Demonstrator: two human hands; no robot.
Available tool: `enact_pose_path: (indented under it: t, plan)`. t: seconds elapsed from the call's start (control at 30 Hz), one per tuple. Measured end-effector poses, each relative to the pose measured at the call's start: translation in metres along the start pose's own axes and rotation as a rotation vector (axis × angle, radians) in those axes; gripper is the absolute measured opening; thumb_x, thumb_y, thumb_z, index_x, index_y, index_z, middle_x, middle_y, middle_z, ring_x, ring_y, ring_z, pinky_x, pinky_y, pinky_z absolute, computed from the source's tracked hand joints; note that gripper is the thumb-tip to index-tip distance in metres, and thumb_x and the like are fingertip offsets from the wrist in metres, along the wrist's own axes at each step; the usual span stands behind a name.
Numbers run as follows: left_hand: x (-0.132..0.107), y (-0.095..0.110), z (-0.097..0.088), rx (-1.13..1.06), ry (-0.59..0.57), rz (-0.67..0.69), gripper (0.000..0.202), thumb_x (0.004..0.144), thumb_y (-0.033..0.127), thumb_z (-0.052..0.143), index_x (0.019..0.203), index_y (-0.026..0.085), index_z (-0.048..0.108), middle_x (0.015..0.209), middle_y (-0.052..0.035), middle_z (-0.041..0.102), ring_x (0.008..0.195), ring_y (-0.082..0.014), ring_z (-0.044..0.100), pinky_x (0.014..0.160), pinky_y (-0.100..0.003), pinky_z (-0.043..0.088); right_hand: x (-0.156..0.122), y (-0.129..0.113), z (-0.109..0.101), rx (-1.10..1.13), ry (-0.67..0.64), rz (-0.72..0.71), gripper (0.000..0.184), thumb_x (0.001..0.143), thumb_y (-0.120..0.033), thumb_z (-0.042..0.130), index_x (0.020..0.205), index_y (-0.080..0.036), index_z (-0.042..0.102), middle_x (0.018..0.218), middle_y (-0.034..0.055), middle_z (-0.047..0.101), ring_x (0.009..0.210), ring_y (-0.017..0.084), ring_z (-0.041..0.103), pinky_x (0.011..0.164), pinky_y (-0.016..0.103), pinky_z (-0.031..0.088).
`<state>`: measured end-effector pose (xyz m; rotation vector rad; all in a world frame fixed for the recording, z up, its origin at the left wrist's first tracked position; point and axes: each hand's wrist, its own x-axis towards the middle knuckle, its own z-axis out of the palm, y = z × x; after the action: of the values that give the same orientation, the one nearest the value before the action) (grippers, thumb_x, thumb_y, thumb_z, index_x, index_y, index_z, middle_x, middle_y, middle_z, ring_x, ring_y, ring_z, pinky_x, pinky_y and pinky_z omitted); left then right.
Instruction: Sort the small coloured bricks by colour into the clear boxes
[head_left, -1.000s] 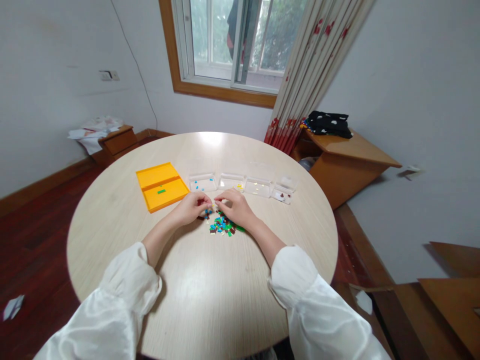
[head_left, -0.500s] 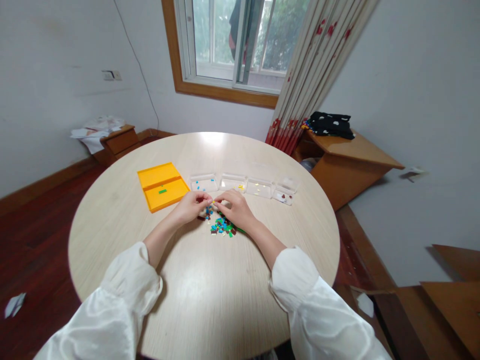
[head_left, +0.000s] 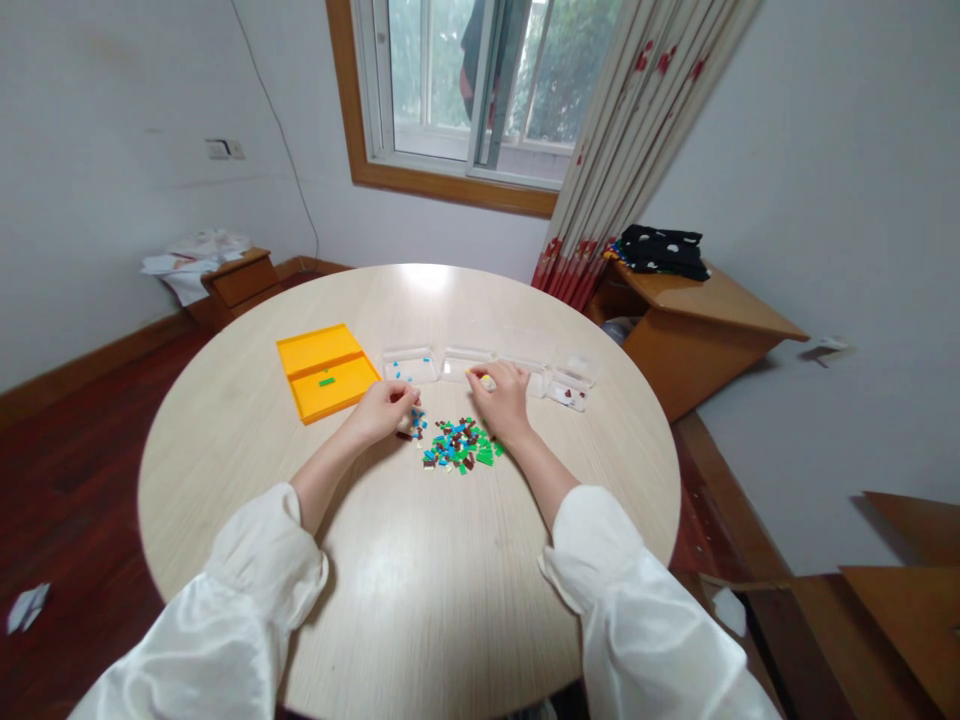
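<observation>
My right hand [head_left: 504, 400] is over the front of the second clear box [head_left: 457, 365], thumb and fingers pinched on a small yellow building brick [head_left: 469, 372]. My left hand [head_left: 385, 412] stays left of the brick pile, its thumb and fingertips pressed together; whatever is between them is too small to make out. Below and between both hands lies a loose pile of green, blue, brown and white bricks [head_left: 459, 446]. A few blue and brown ones sit by my left fingertips. The first clear box [head_left: 409, 377] contains a few blue bricks.
Left of the boxes lies an open yellow case [head_left: 319, 345] with green bricks in it. The third clear box [head_left: 537, 380] is partly behind my right hand. A fourth box [head_left: 577, 397] at the right has brown bricks. Everything rests on a round wooden table [head_left: 420, 600].
My right hand has moved away from my left, rightward and forward to the second box, uncovering more of the pile. The left hand has hardly moved.
</observation>
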<state>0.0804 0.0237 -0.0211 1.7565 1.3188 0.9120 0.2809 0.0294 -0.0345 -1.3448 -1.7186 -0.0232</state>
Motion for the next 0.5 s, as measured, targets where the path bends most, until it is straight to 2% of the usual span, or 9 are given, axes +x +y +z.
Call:
enact_pose_path:
  t: [0.13,0.33,0.4,0.5]
  plan:
    - [-0.002,0.002,0.001,0.023,-0.010,-0.017,0.029,0.076,0.035,0.050,0.057,0.015,0.057,0.050,0.0002,0.050,0.049,-0.0114,0.045,0.050,-0.024,0.033,0.007,0.025,-0.002,-0.106,0.106,0.116,0.019,0.086,-0.030,0.052,0.078,-0.021,0.066,0.082,0.0042,0.070,0.087,0.022,0.054,0.086,0.040,0.027]
    - [-0.005,0.010,0.002,0.049,-0.015,-0.017,0.033,0.078,0.033,0.049,0.049,0.016,0.047,0.044,0.0043,0.039,0.045,-0.0084,0.037,0.048,-0.023,0.030,0.009,0.032,0.002,-0.150,0.062,0.159,0.019,0.085,-0.030,0.053,0.087,-0.021,0.070,0.088,0.0058,0.071,0.090,0.024,0.052,0.088,0.042,0.025]
    - [-0.006,0.012,0.002,0.035,-0.041,-0.012,0.032,0.076,0.033,0.052,0.049,0.016,0.047,0.046,0.0039,0.041,0.045,-0.0078,0.038,0.048,-0.022,0.030,0.009,0.032,0.003,-0.143,0.058,0.161,0.019,0.085,-0.029,0.053,0.090,-0.021,0.070,0.089,0.0065,0.071,0.090,0.024,0.052,0.087,0.042,0.025]
    - [-0.009,0.014,0.001,0.022,-0.150,-0.010,0.026,0.072,0.032,0.056,0.054,0.013,0.054,0.051,0.0014,0.049,0.048,-0.0082,0.043,0.048,-0.022,0.032,0.009,0.033,0.003,-0.126,0.067,0.159,0.021,0.086,-0.030,0.052,0.089,-0.021,0.070,0.088,0.0069,0.071,0.089,0.024,0.052,0.086,0.041,0.025]
